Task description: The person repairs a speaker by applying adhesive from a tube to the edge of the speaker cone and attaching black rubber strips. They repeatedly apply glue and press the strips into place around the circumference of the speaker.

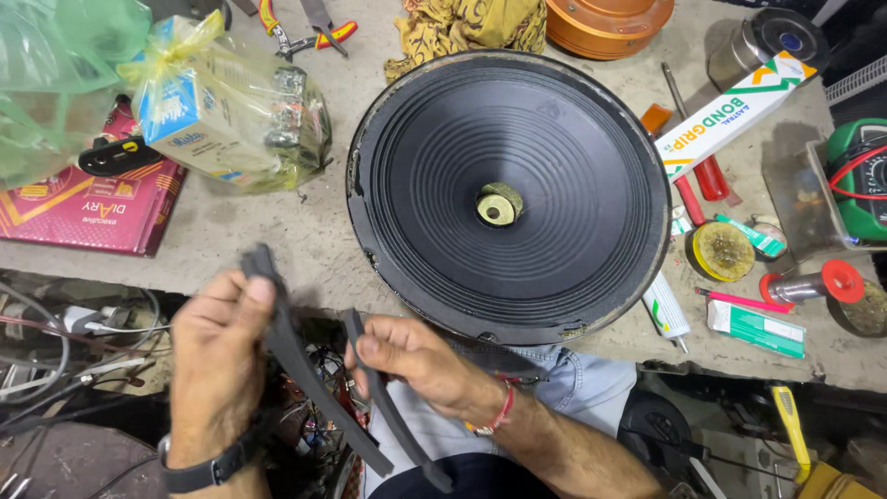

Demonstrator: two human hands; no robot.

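- Grey concrete workbench (305, 240), its top crowded with tools and packets.
- Black speaker cone (508, 194), ribbed and round, lies face up at the bench middle, a yellowish hub at its centre.
- Red diary (88, 208) at the left edge, beside a yellow plastic bag (231, 102) of small boxes.
- Left hand (217, 360), with a black wristband, pinches a curved dark grey gasket strip (296, 356) near its upper end, below the bench edge.
- Right hand (416, 356), with a red thread at the wrist, grips a second gasket strip (393, 416) between thumb and fingers, just beside the first.
- White glue tube (665, 310) near the cone's lower right rim.
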